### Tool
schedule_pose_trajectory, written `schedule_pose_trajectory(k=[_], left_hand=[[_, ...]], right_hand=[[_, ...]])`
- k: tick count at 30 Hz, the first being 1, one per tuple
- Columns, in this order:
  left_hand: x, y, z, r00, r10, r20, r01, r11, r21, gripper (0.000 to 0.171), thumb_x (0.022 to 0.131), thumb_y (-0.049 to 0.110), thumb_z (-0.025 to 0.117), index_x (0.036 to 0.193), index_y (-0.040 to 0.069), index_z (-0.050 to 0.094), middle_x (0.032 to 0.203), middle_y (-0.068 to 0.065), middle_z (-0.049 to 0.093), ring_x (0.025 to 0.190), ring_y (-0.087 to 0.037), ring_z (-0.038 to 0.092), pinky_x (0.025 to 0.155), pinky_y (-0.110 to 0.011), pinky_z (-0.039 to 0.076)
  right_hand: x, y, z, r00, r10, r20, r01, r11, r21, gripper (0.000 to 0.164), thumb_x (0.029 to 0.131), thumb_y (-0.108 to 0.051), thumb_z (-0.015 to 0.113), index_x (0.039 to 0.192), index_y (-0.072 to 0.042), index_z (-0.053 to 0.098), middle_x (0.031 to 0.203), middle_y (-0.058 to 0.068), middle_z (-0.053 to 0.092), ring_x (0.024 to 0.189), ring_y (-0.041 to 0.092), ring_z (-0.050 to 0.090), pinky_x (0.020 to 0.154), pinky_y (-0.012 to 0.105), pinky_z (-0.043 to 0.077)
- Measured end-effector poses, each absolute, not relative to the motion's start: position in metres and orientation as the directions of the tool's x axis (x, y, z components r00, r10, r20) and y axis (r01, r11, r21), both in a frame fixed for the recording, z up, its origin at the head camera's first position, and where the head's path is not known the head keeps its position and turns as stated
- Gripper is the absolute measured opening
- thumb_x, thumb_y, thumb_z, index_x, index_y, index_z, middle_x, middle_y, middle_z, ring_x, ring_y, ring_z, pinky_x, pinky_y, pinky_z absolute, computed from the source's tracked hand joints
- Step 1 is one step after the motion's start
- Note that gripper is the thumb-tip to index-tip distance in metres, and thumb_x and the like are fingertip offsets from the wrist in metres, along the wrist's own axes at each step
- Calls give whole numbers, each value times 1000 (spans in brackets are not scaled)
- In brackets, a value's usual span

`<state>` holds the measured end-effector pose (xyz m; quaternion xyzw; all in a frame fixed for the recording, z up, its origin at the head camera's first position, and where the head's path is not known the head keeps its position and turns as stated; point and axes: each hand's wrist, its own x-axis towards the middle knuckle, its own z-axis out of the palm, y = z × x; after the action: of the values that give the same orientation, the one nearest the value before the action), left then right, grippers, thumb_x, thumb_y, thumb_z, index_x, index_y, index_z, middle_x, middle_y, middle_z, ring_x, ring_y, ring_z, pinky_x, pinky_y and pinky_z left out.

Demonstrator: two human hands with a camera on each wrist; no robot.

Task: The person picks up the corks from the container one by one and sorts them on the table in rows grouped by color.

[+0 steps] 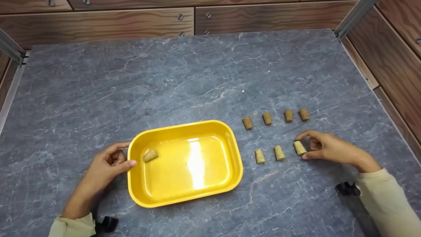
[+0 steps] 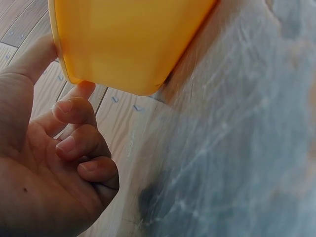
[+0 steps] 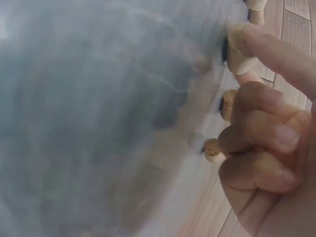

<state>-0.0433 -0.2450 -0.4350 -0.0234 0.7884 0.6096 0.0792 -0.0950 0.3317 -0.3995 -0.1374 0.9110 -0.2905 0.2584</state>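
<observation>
My left hand [image 1: 104, 167] holds the yellow tray [image 1: 184, 200] at its left end, thumb at the rim and index finger just behind it. In the left wrist view the other fingers [image 2: 84, 143] curl in beneath the tray [image 2: 123, 44]. One cork [image 1: 150, 155] lies on its side in the tray, near the left wall. To the right, my right hand [image 1: 334, 149] pinches a pale cork [image 1: 299, 148] between thumb and index finger. That cork [image 3: 240, 49] shows at the fingertips in the right wrist view. Two more pale corks, one nearer the tray [image 1: 260, 156] and one beside it [image 1: 279, 153], stand in line with it.
Behind the pale corks runs a row of several darker brown corks, from a left one [image 1: 247, 122] to a right one [image 1: 304, 114]. Everything rests on a grey marbled tabletop [image 1: 148, 82]. Wood-patterned panels [image 1: 98, 24] border the back and right sides.
</observation>
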Motion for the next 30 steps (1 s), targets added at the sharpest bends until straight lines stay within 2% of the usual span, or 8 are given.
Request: schedule_pose_trajectory(k=[5,15,21,26,30], left_hand=[[-44,-244,-436,-988,60,-144,-125,251,960,40,81,-6,70,119,-1,61,64,4,40,58,-5,38,56,-20,36],[-43,-245,-433,-986,61,-157,-137,255,957,42,81,-3,72,121,-2,60,63,4,39,58,-5,38,55,-19,35],[-43,-246,-433,-986,72,-148,-125,256,959,42,82,-3,71,122,-2,60,64,4,39,58,-5,38,55,-19,35],[-44,-247,-434,-984,84,-154,-127,264,956,42,82,-2,71,123,-2,60,65,5,40,58,-4,38,55,-18,35],[-44,-247,-434,-985,86,-152,-125,261,957,42,82,-2,71,123,-2,60,65,5,40,58,-4,37,55,-18,34]], right_hand=[[-93,336,-384,-861,-423,-283,-151,743,-652,57,81,-15,76,130,-3,48,75,-3,44,61,3,40,52,23,38],[-104,318,-341,-890,-455,-26,-332,686,-648,48,83,2,70,128,-2,51,71,-6,50,54,4,41,46,24,37],[-121,289,-322,-867,-490,96,-421,615,-666,50,82,9,69,128,-2,54,72,-7,52,54,4,41,47,24,36],[-128,258,-308,-839,-528,130,-454,548,-702,48,82,11,67,127,-1,54,71,-5,53,54,6,46,46,22,39],[-132,232,-300,-817,-556,154,-469,484,-739,47,82,11,67,125,-2,56,70,-2,53,49,7,44,41,22,37]])
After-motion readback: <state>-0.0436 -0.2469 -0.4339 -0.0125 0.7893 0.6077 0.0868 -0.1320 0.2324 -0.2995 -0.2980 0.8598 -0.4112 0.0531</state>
